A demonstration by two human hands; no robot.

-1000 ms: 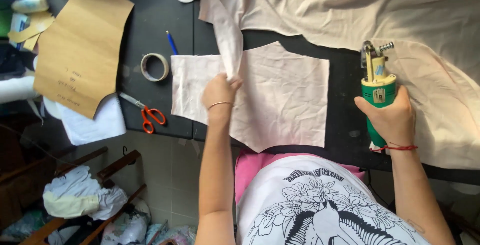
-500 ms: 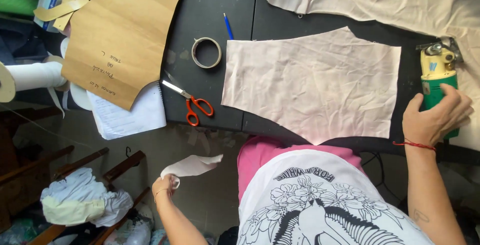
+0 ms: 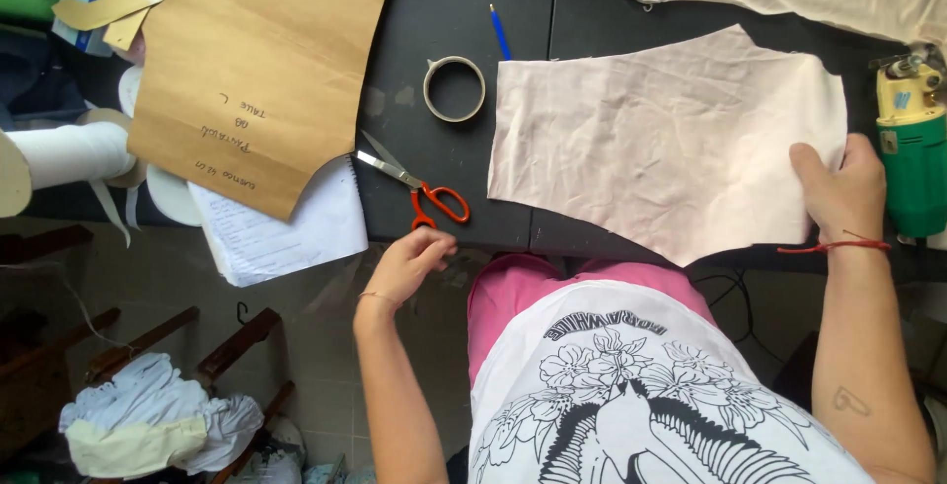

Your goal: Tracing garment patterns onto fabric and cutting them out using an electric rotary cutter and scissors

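Cut fabric piece [image 3: 671, 139] under right hand [image 3: 838, 193], scissors [image 3: 419, 188] just beyond left hand [image 3: 409, 262]

Pale pink fabric piece [image 3: 671, 139]; orange-handled scissors [image 3: 419, 188]; green cutter [image 3: 912, 148].
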